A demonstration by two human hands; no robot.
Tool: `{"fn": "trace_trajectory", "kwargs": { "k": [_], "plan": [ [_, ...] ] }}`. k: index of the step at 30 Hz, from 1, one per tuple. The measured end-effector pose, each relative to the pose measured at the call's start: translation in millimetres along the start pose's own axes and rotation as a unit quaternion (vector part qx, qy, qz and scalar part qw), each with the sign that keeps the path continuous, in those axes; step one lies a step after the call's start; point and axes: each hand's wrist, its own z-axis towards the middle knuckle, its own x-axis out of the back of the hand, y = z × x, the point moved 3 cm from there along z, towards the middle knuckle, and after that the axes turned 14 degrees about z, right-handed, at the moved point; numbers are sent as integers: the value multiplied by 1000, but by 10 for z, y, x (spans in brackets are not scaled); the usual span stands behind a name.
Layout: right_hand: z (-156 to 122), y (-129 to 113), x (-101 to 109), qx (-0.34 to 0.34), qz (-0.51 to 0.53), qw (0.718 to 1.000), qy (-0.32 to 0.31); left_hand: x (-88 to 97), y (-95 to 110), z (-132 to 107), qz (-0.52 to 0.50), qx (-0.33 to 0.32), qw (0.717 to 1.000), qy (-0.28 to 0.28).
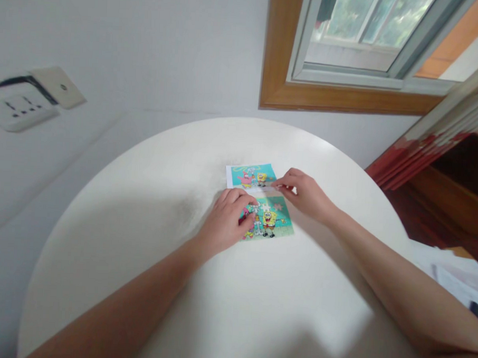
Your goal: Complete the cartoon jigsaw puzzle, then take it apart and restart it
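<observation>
A small cartoon jigsaw puzzle (272,218) lies flat near the middle of the round white table (141,238). Just behind it lies a printed reference picture (250,175) with the same cartoon figures. My left hand (226,220) rests on the puzzle's left edge, fingers curled and pressing down on it. My right hand (305,192) hovers at the puzzle's upper right, thumb and fingers pinched together at the seam between picture and puzzle. What the pinch holds is too small to make out. One piece-shaped gap shows near the puzzle's top right.
A white wall with a power socket (16,108) stands to the left. A wood-framed window (359,52) is behind the table. Dark wooden furniture (452,199) and papers (456,273) lie off the table's right edge.
</observation>
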Motion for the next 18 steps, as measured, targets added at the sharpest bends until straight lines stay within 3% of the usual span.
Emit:
{"fn": "trace_trajectory", "kwargs": {
  "k": [3,9,18],
  "plan": [
    [4,145,245,-74,-51,996,16,-2,-5,-3,0,-7,1000,0],
    [-59,344,395,-202,-91,970,-96,-22,-25,-18,-1,-8,1000,0],
    [-73,401,381,-187,-119,966,-130,-29,-23,-12,2,-11,1000,-1]
  ]
}}
